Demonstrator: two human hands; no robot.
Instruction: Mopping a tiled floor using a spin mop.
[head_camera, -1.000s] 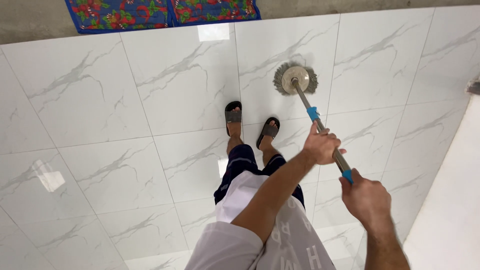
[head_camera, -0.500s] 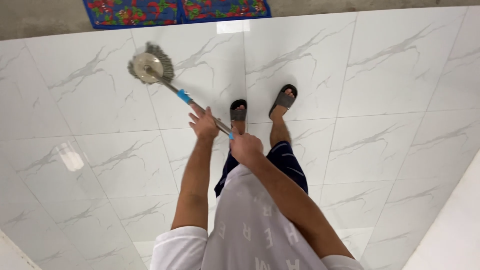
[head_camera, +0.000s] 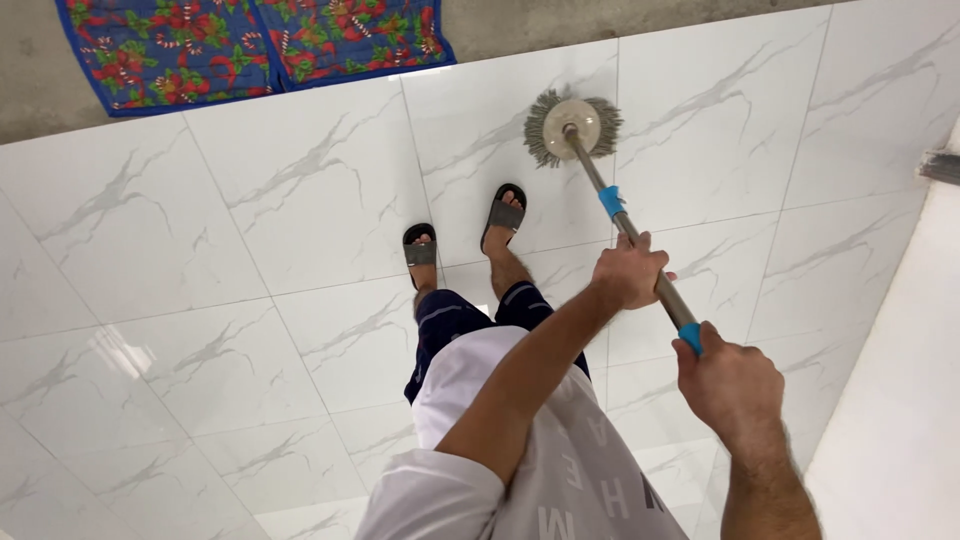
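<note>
Keep the left hand (head_camera: 628, 272) wrapped mid-shaft and the right hand (head_camera: 728, 385) fisted round the top of the spin mop's pole (head_camera: 640, 255) — fingers curled tight on both — pressing its round grey head (head_camera: 572, 125) flat on the marble tile floor (head_camera: 250, 250), ahead of the sandals (head_camera: 505, 215).

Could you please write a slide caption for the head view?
Both hands grip a mop handle, left hand ahead of right hand, head on the white marble-look floor near a floral mat.
</note>
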